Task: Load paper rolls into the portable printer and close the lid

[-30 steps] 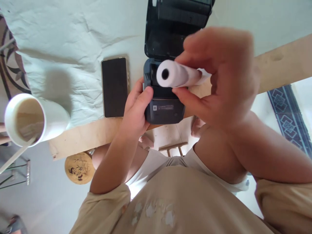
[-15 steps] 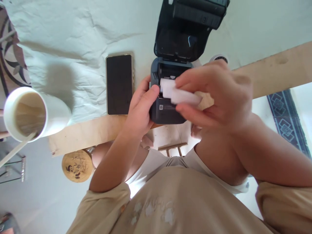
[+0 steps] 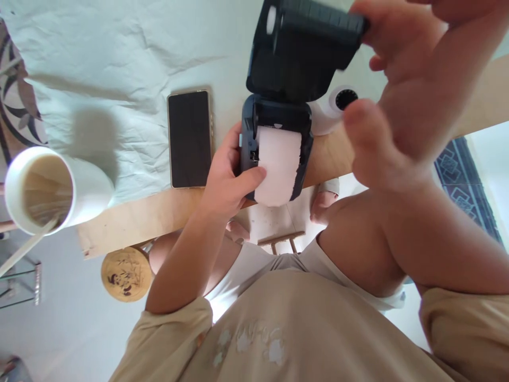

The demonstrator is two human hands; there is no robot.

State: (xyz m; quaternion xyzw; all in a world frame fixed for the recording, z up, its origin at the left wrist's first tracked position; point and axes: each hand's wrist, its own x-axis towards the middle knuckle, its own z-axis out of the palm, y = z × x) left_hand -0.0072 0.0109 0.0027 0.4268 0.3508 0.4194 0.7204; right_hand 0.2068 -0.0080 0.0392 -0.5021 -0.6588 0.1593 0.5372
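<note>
A small black label printer (image 3: 248,114) sits at the table's front edge with its lid (image 3: 290,63) raised. White paper (image 3: 280,159) lies in its bay, and a strip hangs out over the front. My left hand (image 3: 230,180) is closed around the printer's left side, its thumb pressing on the paper strip. At the raised lid's upper right corner, the curled fingers of my right hand (image 3: 409,90) are on the edge, while its thumb stands well apart. Parts of the right hand are cut off by the frame's top.
Left of the printer lies a phone (image 3: 190,139) in a clear case. A white cup (image 3: 89,185) of brown drink with a stirrer stands farther left. Just right of the printer is a white rounded object (image 3: 328,111) with a dark end. A round stool (image 3: 127,273) stands below.
My right hand has let go of the paper roll, now in the bay, and moved up to the lid. My left thumb has come onto the paper strip.
</note>
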